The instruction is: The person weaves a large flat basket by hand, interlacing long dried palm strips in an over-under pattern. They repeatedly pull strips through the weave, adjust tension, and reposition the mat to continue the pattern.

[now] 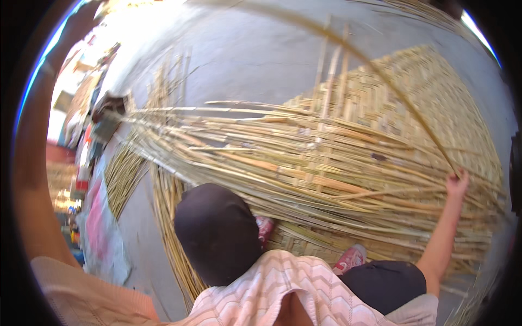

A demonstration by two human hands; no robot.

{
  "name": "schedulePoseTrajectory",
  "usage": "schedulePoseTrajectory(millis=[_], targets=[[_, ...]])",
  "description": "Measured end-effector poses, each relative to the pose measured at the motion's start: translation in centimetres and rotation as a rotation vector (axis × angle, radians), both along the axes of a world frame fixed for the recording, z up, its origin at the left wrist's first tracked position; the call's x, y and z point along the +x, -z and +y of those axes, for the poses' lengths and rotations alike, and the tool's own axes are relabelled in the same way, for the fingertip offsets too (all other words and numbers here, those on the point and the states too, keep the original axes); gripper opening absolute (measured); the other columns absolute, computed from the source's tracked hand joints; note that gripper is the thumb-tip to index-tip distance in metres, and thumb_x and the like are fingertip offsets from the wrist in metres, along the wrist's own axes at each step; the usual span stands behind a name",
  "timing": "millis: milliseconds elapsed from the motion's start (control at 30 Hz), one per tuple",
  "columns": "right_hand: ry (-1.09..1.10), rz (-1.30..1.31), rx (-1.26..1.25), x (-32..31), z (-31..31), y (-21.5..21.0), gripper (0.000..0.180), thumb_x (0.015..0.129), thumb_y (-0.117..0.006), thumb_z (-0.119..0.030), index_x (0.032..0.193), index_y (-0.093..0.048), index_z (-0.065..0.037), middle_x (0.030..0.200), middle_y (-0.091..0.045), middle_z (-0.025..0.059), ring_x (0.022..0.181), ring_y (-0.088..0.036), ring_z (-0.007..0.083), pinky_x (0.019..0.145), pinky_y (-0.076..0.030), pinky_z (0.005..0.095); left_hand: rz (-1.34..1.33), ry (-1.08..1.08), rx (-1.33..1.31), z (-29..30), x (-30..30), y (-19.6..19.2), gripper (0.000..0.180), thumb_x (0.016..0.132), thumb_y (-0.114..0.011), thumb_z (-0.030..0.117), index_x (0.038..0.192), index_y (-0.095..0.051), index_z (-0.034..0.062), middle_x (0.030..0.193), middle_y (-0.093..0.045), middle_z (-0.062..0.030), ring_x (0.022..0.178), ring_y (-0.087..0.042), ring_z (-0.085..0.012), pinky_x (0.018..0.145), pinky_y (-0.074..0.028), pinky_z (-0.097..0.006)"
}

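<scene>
My right hand, on the far right above the strips, is closed round the end of a long thin cane strip. The strip bows up and leftward in a long arc and leaves the picture at the top. Below it, many loose split cane strips lie in a wide layer running left to right. Under them is a woven cane mat, whose plaited corner points away from me. My left arm is raised along the left rim; its hand passes beyond the upper edge, so its fingers cannot be seen.
At the left, a dark block-like thing rests on the strips' ends. Bundles of thin cane and a pale blue and pink sheet lie on the grey floor. My bent knees and red shoes are close to the mat.
</scene>
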State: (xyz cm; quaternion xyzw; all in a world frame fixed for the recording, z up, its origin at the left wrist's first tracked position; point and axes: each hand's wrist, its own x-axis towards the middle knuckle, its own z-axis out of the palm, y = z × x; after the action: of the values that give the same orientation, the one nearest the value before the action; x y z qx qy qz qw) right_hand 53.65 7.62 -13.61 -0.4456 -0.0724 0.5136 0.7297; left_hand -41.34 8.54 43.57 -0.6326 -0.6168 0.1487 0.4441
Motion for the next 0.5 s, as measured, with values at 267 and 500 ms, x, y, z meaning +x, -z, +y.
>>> schedulePoseTrajectory(millis=[267, 500], targets=[[-0.368, 0.061, 0.127, -20.5, -0.6, -7.6, 0.02, 0.096, -0.059, -0.028, 0.1, -0.061, -0.009, 0.089, -0.068, 0.0081, 0.076, -0.064, 0.0174, 0.066, -0.057, 0.0316, -0.856, 0.436, -0.962, 1.0, 24.4, 32.6, 0.053, 0.085, -0.068, 0.024, 0.132, -0.053, 0.004, 0.132, -0.055, -0.0173, 0.12, -0.053, -0.0335, 0.103, -0.042, -0.041], [-0.33, -0.046, 0.089, -23.8, -2.7, -11.1, 0.026, 0.096, -0.059, -0.033, 0.106, -0.059, -0.009, 0.092, -0.068, 0.0071, 0.084, -0.063, 0.0163, 0.071, -0.054, 0.0313, -1.385, 0.382, -1.338, 2.0, 39.2, 42.6, 0.047, 0.096, -0.056, 0.04, 0.119, -0.063, -0.0012, 0.107, -0.068, -0.0173, 0.1, -0.063, -0.0251, 0.09, -0.049, -0.035]])
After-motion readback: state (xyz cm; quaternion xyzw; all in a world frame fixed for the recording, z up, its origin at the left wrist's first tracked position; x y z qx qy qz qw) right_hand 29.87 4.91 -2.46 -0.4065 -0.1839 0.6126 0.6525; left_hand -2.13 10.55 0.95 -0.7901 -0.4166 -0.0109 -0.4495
